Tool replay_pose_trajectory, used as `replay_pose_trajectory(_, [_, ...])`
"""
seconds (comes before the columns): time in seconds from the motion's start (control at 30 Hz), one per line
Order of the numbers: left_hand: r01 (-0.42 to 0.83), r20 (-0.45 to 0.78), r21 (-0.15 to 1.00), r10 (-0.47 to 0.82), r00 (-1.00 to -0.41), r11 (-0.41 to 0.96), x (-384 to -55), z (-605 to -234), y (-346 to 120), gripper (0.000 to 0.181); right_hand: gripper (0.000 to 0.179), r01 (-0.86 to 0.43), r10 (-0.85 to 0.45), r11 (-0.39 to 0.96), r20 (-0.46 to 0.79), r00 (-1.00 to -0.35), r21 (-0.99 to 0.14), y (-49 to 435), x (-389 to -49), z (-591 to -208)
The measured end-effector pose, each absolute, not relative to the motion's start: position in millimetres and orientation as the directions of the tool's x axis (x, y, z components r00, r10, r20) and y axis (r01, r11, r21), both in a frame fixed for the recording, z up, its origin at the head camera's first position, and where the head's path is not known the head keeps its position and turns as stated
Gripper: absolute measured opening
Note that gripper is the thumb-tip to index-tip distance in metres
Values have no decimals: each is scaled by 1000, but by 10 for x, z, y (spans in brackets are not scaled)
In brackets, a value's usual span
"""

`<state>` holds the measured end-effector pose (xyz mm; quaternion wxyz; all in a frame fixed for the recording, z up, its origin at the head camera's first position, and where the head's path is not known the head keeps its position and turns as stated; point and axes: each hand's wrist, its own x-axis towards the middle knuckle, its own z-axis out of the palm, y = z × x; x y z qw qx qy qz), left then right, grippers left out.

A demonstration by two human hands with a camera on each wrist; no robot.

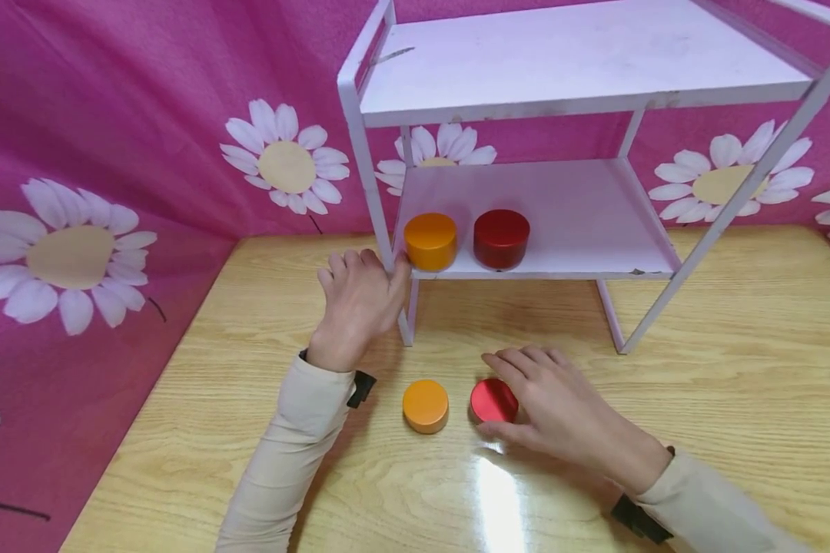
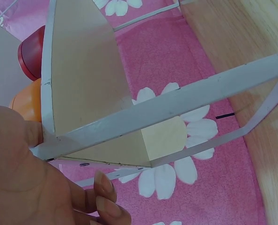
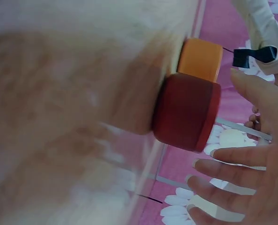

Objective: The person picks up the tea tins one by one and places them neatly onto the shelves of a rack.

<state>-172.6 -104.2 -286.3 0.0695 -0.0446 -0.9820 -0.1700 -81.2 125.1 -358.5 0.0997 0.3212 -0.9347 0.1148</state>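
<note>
My left hand (image 1: 360, 296) is at the left front post of a white metal shelf rack (image 2: 176, 101). Its thumb reaches past the post, close to a squat orange cylinder (image 1: 430, 244) on the lower shelf, while the other fingers lie outside the post, loosely bent. A dark red cylinder (image 1: 501, 241) stands to the right of that orange one. On the table, my right hand (image 1: 549, 399) is spread about a red cylinder (image 3: 186, 112), thumb and fingers apart. Left of it stands another orange cylinder (image 3: 200, 58).
The upper shelf (image 1: 581, 54) spans above the lower one, and the rack's feet stand on the wooden table (image 1: 249, 330). Pink cloth with white daisies (image 1: 283, 161) hangs behind and at the left.
</note>
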Motion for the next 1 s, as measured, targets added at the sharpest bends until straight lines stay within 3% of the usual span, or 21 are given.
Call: replay_pose_trajectory(1.0, [102, 150, 323, 56, -987, 941, -1730, -2860, -1042, 57, 72, -641, -608, 754, 215, -764, -145, 1218, -789, -3692])
